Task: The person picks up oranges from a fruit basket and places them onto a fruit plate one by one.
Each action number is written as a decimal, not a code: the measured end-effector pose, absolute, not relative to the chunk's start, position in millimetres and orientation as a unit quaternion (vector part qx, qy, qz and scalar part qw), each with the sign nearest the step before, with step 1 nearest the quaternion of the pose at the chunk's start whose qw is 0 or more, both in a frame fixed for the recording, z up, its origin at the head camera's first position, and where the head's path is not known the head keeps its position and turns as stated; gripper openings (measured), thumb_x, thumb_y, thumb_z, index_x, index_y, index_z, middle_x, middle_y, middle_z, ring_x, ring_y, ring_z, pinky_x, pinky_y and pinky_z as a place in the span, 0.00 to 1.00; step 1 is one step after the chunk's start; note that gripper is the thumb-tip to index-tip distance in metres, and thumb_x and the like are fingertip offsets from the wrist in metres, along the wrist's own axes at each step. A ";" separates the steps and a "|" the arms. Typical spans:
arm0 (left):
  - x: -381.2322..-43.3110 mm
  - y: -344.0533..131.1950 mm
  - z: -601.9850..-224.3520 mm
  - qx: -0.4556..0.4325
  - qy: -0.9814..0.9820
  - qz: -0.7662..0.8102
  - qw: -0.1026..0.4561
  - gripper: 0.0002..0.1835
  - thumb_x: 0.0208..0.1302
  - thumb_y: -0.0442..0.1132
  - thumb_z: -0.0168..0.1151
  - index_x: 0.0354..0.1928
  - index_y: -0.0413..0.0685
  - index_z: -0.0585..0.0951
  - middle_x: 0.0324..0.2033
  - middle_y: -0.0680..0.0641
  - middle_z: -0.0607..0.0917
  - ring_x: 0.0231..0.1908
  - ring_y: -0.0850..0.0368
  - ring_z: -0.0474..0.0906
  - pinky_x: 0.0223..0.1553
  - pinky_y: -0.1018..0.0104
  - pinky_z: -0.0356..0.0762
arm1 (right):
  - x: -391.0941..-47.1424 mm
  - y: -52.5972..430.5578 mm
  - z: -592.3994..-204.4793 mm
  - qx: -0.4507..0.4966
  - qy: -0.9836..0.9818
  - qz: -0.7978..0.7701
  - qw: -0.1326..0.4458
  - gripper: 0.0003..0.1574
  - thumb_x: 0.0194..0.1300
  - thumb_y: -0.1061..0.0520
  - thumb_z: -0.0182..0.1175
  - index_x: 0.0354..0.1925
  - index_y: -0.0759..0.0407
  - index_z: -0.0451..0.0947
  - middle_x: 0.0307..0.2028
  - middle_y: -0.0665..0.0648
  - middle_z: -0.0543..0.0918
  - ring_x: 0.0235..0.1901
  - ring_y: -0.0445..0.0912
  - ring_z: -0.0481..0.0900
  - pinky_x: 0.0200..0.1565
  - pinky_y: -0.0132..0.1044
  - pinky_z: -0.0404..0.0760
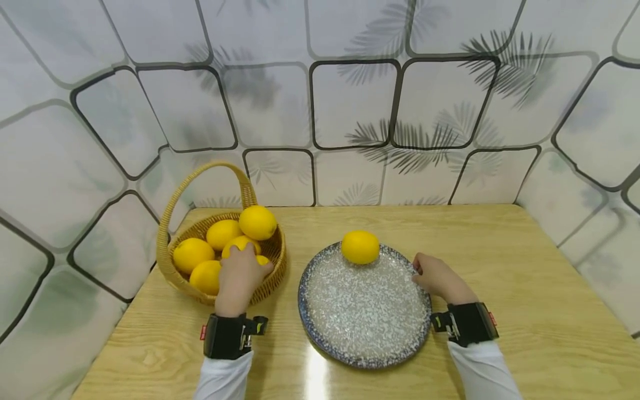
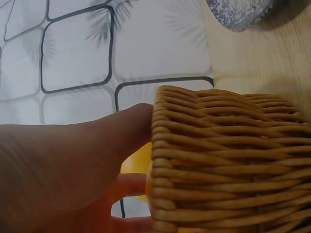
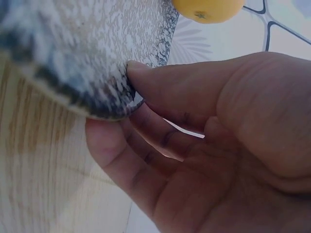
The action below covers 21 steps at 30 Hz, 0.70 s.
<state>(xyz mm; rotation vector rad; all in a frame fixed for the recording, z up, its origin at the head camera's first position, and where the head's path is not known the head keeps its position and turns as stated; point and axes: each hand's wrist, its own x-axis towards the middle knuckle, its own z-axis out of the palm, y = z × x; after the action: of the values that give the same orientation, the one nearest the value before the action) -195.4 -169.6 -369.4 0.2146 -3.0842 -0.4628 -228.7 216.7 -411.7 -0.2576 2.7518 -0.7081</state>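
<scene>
Currently, the left hand (image 1: pixel 242 275) reaches into the wicker basket (image 1: pixel 278 276), a lemon (image 1: pixel 262 259) showing between thumb and fingers; whether they grip it cannot be told. The right hand (image 1: pixel 440 276) pinches the speckled plate (image 1: pixel 365 316) at its edge, thumb above, fingers beneath. The wristbands' (image 1: pixel 223 337) red tags (image 1: pixel 492 318) are too small to read.

A tabletop (image 1: pixel 540 289) is formed of pale, grained wood. Near its back left corner a wicker basket (image 1: pixel 279 265) is carried; a round speckled plate (image 1: pixel 367 311) is set farther from the left edge, well inside the right.
</scene>
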 end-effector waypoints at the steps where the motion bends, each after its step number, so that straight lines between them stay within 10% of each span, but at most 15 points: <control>1: -194.3 -169.5 -368.5 0.067 -0.986 -0.151 0.004 0.29 0.65 0.48 0.64 0.57 0.29 0.75 0.52 0.21 0.76 0.55 0.24 0.74 0.56 0.30 0.74 | -228.8 216.3 -411.9 -0.089 0.954 -0.247 0.144 0.10 0.71 0.64 0.58 0.46 0.71 0.71 0.37 0.64 0.78 0.35 0.52 0.73 0.37 0.43 0.74; 21: -198.0 -172.1 -370.7 0.075 -0.972 -0.217 -0.044 0.37 0.61 0.51 0.67 0.60 0.26 0.70 0.59 0.18 0.69 0.64 0.19 0.61 0.64 0.26 0.61 | -231.3 220.5 -416.4 -0.090 0.951 -0.255 0.148 0.11 0.71 0.63 0.58 0.47 0.70 0.71 0.39 0.66 0.80 0.36 0.53 0.76 0.37 0.43 0.76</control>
<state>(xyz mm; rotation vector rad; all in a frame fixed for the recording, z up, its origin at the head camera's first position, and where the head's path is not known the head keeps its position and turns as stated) -198.0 -172.1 -370.7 0.2437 -3.1424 -0.7025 -231.3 220.5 -416.4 -0.2582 2.7363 -0.7322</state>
